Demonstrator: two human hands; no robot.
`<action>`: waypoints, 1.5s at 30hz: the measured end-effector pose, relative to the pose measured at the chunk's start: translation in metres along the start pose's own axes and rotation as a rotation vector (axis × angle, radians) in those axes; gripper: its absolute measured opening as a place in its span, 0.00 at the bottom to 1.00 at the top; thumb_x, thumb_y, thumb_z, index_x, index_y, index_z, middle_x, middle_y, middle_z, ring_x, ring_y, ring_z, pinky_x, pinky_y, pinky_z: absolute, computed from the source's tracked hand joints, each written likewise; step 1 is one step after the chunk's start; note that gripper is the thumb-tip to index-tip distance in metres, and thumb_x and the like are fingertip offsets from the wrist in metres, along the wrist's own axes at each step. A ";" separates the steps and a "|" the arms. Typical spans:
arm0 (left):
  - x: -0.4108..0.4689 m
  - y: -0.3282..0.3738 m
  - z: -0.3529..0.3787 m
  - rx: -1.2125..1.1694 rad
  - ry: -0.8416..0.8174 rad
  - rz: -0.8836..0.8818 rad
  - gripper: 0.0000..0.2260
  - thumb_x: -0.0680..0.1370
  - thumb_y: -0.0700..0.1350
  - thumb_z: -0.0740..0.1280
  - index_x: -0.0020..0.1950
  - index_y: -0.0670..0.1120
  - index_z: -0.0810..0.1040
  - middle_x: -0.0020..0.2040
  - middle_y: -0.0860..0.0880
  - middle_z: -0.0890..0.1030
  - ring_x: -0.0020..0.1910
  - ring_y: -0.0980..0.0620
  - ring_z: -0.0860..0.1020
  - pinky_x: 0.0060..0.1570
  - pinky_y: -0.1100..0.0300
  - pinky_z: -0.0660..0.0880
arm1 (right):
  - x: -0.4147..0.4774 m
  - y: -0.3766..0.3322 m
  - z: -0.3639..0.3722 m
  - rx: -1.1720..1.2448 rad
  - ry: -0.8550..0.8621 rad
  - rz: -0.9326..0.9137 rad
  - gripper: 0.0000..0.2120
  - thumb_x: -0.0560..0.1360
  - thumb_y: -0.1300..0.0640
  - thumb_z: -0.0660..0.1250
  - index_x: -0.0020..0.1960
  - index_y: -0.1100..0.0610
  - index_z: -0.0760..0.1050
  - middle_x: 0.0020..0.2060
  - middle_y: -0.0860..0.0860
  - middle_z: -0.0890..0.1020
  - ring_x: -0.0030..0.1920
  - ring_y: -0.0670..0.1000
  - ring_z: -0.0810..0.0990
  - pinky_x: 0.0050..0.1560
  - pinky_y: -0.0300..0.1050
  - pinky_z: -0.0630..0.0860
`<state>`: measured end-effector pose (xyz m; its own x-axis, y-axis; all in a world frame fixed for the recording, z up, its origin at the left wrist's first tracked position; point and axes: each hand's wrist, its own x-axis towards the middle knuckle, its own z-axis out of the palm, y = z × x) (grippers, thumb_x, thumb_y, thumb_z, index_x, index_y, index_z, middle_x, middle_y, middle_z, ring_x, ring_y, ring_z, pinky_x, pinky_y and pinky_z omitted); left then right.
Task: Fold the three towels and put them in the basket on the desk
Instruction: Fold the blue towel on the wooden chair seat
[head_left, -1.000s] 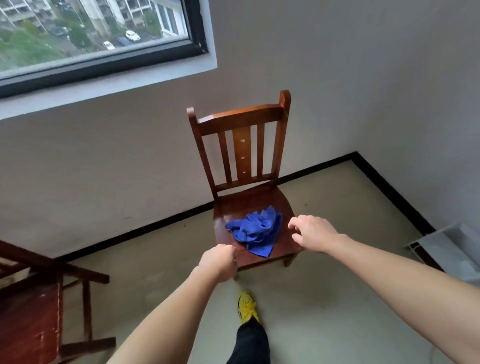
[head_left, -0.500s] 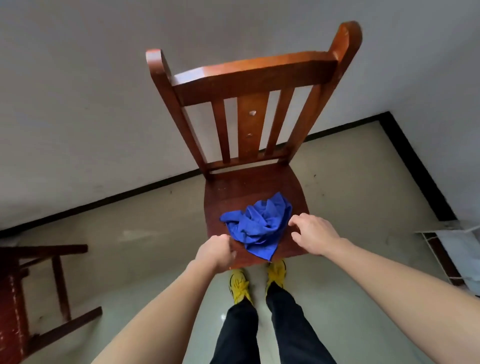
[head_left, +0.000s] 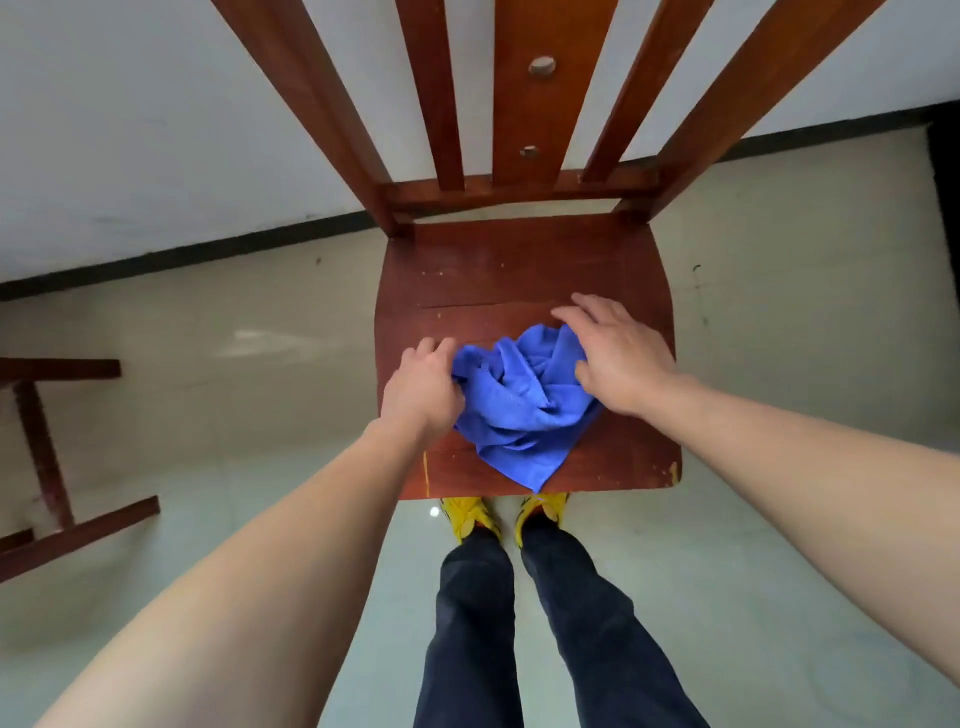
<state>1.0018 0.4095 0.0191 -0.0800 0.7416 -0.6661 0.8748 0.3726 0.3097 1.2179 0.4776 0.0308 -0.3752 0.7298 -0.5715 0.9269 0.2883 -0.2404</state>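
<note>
Both hands had closed in: left hand (head_left: 423, 384) pinching the crumpled blue towel (head_left: 522, 410), right hand (head_left: 618, 356) spread open on it, apparently to lift it off the chair seat (head_left: 519, 265).

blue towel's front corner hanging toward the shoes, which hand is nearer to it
Left. The left hand touches the blue towel's left edge, just up-left of that corner. The right hand lies on the towel's far right side, farther from it.
</note>
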 end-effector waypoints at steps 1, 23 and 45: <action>0.006 0.001 0.004 0.058 -0.014 0.027 0.26 0.74 0.40 0.61 0.73 0.50 0.64 0.65 0.44 0.70 0.62 0.40 0.68 0.56 0.48 0.70 | 0.004 -0.001 0.005 -0.009 -0.053 -0.019 0.36 0.71 0.63 0.64 0.76 0.49 0.57 0.76 0.51 0.57 0.74 0.54 0.59 0.61 0.52 0.71; 0.020 0.004 0.045 -0.588 -0.064 -0.458 0.23 0.68 0.54 0.74 0.55 0.42 0.75 0.50 0.45 0.80 0.50 0.44 0.80 0.48 0.55 0.76 | -0.033 0.050 0.037 0.211 0.273 0.283 0.25 0.76 0.41 0.60 0.69 0.52 0.70 0.63 0.57 0.75 0.63 0.61 0.72 0.61 0.56 0.69; 0.044 -0.023 -0.040 -1.193 0.107 -0.383 0.05 0.76 0.35 0.66 0.43 0.44 0.77 0.28 0.47 0.73 0.23 0.53 0.78 0.39 0.56 0.81 | 0.015 0.001 0.071 0.700 -0.020 0.665 0.30 0.68 0.55 0.76 0.67 0.53 0.69 0.62 0.54 0.77 0.60 0.56 0.77 0.55 0.42 0.70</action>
<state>0.9589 0.4561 0.0097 -0.3196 0.4952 -0.8078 -0.1842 0.8038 0.5656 1.2126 0.4447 -0.0340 0.2183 0.5975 -0.7716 0.7361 -0.6199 -0.2718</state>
